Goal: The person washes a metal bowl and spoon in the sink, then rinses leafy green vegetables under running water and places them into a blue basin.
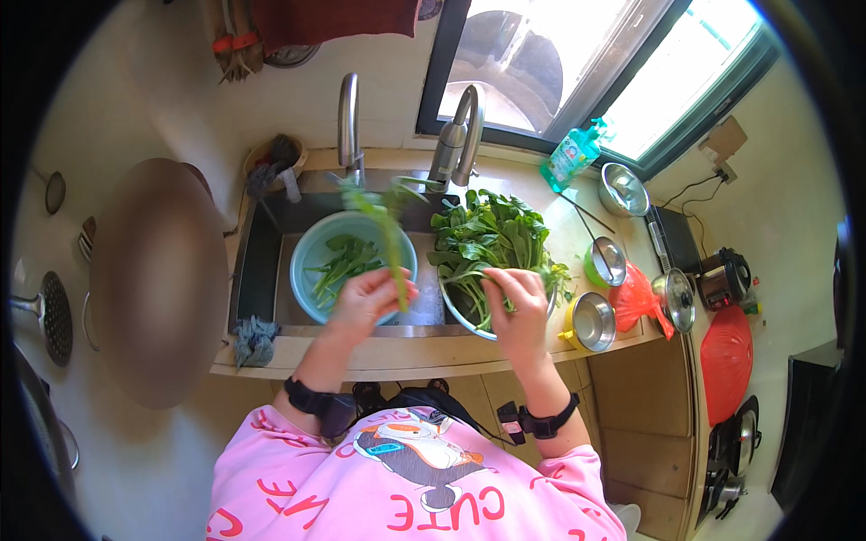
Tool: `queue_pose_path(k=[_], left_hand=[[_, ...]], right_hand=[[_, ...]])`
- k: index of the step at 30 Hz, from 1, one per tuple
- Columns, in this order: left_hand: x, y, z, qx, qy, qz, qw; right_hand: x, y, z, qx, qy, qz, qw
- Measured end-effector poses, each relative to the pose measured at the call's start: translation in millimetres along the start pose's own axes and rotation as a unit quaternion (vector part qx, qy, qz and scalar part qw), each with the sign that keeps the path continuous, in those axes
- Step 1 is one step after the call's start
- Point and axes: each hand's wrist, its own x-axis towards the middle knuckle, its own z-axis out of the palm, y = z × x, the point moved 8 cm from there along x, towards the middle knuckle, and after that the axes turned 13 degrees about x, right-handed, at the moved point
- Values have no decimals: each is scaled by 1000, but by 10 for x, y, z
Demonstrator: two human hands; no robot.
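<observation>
My left hand holds a stalk of leafy greens by its lower end, above the right side of a light blue plastic basin. The stalk stands upright and its top is blurred. Inside that basin lie several loose green leaves and stems. My right hand is at the front of a heaped bunch of leafy greens, with thumb and forefinger pinched on a thin leafy stem. The bunch rests in a second bowl, mostly hidden under the leaves.
Both bowls are at a steel sink with two taps. A grey-blue cloth hangs on its front edge. To the right stand a soap bottle, a yellow-handled metal cup, a green bowl and a red plastic bag.
</observation>
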Motion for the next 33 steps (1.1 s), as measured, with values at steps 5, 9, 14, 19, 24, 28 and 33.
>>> queue_pose_path(k=[5,9,14,19,24,28,33], left_hand=[[-145,3,-505,-136,78,49,986],[-163,-147,-168,-326,-11,3,945],[-215,-111,290,-444,-91,-58,889],[-155,-124,227,-211,8,-12,977],[-126,-135,104,-132,27,-6,991],[-196,-222,133,-72,5,-51,996],[-239,-348,196,-101,-59,-119,986]], right_hand=[[-17,136,-138,44,9,65,997],[-81,203,104,304,82,116,942],[-144,-77,338,240,79,-11,968],[-223,-366,631,162,-44,-104,980],[-273,-418,740,128,-124,-105,978],[-323,-83,905,268,-232,130,926],[-173,365,642,253,-97,205,941]])
